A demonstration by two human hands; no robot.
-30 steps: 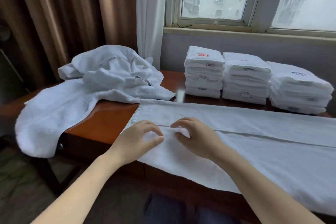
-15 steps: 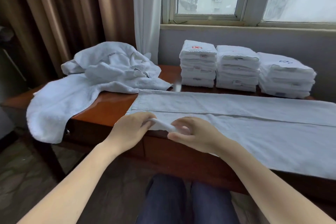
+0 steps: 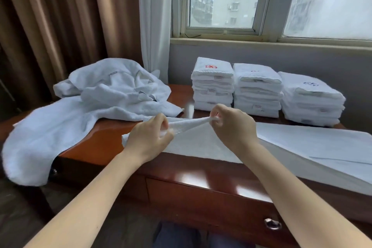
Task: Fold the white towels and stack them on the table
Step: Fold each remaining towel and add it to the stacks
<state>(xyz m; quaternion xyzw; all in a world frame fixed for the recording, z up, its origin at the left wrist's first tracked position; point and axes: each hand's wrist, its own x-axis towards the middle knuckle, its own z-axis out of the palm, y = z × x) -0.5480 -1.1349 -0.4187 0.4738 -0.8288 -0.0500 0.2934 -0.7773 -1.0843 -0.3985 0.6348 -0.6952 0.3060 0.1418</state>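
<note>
A long white towel, folded lengthwise, lies across the wooden table and runs off to the right. Its left end is lifted off the table. My left hand pinches the near corner of that end, and my right hand pinches the far corner a little higher; the edge is stretched taut between them. Three stacks of folded white towels stand side by side at the back of the table under the window. A heap of unfolded white towels lies at the table's left, one draping over the left edge.
Brown curtains and a white sheer curtain hang behind the heap. A window sill runs above the stacks. The table front has a drawer with a metal ring pull. My knees show below the table edge.
Both hands took hold of the towel's left end and raised it off the table, moving up and away from me. The camera view shifted, tilting lower.
</note>
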